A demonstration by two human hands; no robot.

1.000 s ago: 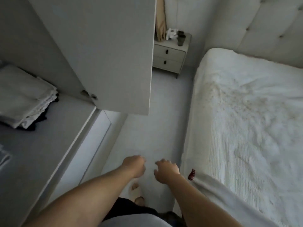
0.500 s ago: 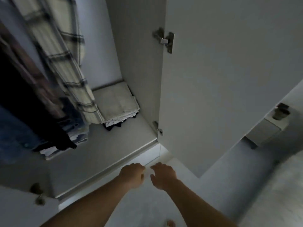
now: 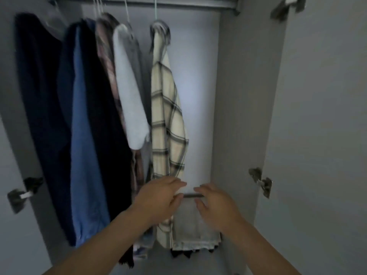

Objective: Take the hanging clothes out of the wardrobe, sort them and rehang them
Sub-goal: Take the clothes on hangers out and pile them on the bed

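Several garments hang from the rail (image 3: 178,2) of the open wardrobe. From the left: a black coat (image 3: 37,86), a blue shirt (image 3: 83,155), a dark garment, a brownish patterned piece, a white fleecy sleeve (image 3: 131,104), and a cream plaid shirt (image 3: 166,124) on the rightmost hanger. My left hand (image 3: 158,197) and my right hand (image 3: 214,205) are raised side by side in front of the plaid shirt's lower hem, fingers loosely bent, holding nothing. Both are blurred by motion.
Folded light cloth (image 3: 194,233) lies stacked on the wardrobe floor below my hands. The right door (image 3: 321,135) stands open with hinges (image 3: 262,182) on its inner edge; the left door (image 3: 12,215) is open too. Bare back wall shows right of the plaid shirt.
My view has swung from the floor and bed up into the wardrobe. Both hands have risen from low over the floor to the plaid shirt's hem.
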